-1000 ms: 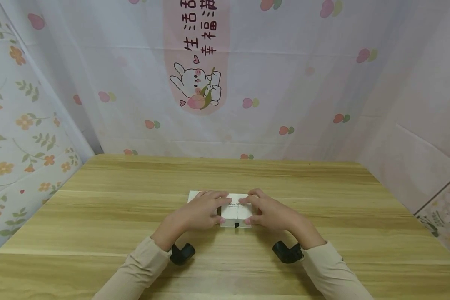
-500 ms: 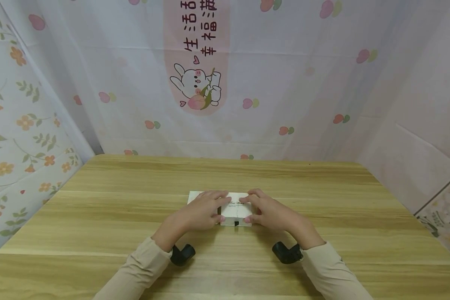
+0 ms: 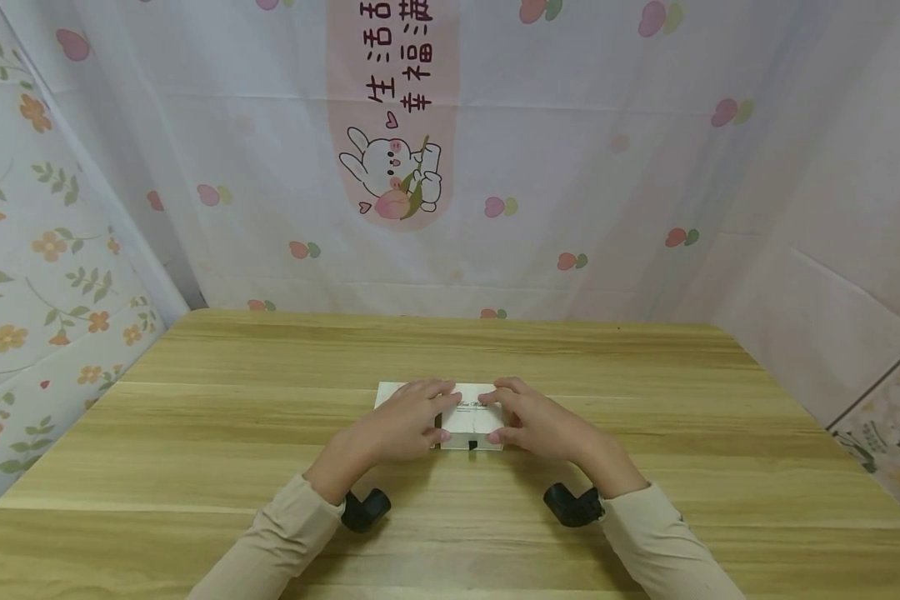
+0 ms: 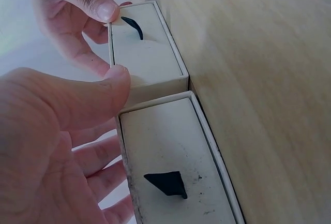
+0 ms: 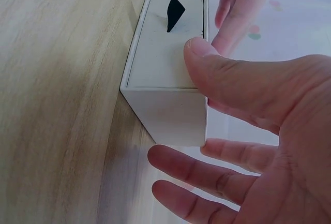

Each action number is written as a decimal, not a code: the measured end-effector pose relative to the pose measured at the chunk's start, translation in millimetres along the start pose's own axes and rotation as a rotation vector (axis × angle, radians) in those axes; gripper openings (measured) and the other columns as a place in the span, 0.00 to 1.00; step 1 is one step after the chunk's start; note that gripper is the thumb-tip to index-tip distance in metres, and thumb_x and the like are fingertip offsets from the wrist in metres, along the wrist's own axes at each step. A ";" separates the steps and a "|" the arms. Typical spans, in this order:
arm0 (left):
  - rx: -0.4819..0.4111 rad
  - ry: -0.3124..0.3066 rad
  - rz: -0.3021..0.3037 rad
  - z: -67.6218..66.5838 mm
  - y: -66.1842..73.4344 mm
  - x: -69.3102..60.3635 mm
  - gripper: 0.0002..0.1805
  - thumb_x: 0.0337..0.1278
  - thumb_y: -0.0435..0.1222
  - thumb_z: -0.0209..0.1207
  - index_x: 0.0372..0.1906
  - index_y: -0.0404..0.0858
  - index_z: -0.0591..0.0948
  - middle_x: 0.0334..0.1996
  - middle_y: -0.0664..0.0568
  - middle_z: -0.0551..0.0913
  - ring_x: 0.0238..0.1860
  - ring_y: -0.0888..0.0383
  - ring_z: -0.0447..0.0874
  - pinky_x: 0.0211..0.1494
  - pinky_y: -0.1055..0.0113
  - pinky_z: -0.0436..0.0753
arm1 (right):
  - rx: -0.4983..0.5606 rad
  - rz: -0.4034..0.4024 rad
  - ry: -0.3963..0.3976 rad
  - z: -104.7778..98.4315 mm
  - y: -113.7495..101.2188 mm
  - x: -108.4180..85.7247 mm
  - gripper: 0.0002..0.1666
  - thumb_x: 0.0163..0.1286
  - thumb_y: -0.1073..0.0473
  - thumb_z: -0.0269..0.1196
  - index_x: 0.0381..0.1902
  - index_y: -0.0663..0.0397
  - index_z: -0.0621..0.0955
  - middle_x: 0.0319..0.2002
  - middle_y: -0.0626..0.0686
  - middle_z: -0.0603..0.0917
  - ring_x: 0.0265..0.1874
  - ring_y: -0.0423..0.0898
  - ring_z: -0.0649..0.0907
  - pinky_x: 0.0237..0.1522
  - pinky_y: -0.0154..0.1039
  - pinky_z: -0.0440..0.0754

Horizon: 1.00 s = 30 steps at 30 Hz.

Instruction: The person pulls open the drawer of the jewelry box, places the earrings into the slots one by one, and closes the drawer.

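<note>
Two white drawer-style gift boxes with black ribbon tabs lie side by side. The right gift box (image 3: 474, 423) carries black lettering on top. Most of the left gift box (image 3: 385, 391) is hidden behind my left hand (image 3: 399, 423) in the head view. That hand holds the right box's left side, thumb at the front corner and fingers over the top. My right hand (image 3: 546, 425) grips the same box at its right side, thumb on the front face. In the left wrist view, a ribbon tab (image 4: 168, 183) sticks out of the nearer box's front.
A wood-grain table (image 3: 270, 358) lies beneath the boxes. Behind it hangs a pale printed curtain (image 3: 570, 150), and a flowered cloth (image 3: 45, 242) borders the left. Black curved wrist devices (image 3: 365, 509) sit at both cuffs.
The right gift box has slid slightly away from me along the table, its front face now a little farther back. Both hands stay almost in place on it.
</note>
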<state>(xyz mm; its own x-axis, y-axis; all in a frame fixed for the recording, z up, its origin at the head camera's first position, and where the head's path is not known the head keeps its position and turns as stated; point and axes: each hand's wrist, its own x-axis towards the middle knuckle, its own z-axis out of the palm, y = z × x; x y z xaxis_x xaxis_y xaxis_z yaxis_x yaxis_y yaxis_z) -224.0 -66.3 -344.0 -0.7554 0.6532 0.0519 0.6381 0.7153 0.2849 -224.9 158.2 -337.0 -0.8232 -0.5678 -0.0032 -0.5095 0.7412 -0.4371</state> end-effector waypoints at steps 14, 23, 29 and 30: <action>0.007 0.005 0.001 1.8 -1.0 0.9 0.29 0.61 0.39 0.56 0.66 0.35 0.66 0.68 0.42 0.62 0.71 0.44 0.55 0.72 0.51 0.54 | 0.015 0.004 -0.004 1.1 0.0 0.5 0.30 0.62 0.56 0.63 0.61 0.58 0.72 0.65 0.65 0.63 0.41 0.47 0.78 0.45 0.42 0.77; 0.010 0.008 0.007 2.0 -0.2 -0.4 0.29 0.62 0.40 0.56 0.66 0.35 0.66 0.68 0.42 0.62 0.70 0.45 0.55 0.72 0.51 0.54 | 0.023 0.004 0.001 1.8 0.1 -0.6 0.29 0.62 0.57 0.63 0.61 0.58 0.72 0.65 0.65 0.63 0.42 0.47 0.78 0.44 0.40 0.78; 0.006 0.005 -0.013 0.2 0.6 -0.7 0.29 0.62 0.40 0.55 0.66 0.35 0.66 0.69 0.42 0.61 0.71 0.45 0.55 0.72 0.50 0.54 | 0.013 -0.003 0.006 -0.2 -1.1 -0.1 0.28 0.63 0.56 0.62 0.61 0.57 0.71 0.66 0.65 0.63 0.44 0.49 0.79 0.45 0.42 0.79; 0.004 0.007 -0.016 0.1 0.7 -0.7 0.29 0.61 0.40 0.56 0.66 0.35 0.66 0.68 0.42 0.62 0.71 0.45 0.55 0.72 0.50 0.54 | 0.008 -0.006 0.005 -0.4 -1.3 0.2 0.29 0.63 0.56 0.62 0.61 0.57 0.71 0.66 0.66 0.63 0.46 0.50 0.79 0.46 0.44 0.78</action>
<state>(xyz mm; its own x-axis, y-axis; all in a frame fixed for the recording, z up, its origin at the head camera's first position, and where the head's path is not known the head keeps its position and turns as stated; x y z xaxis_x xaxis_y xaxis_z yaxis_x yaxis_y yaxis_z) -223.1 -66.3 -343.9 -0.7667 0.6398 0.0539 0.6264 0.7269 0.2815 -224.4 157.3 -336.1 -0.8216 -0.5700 0.0040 -0.5121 0.7351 -0.4443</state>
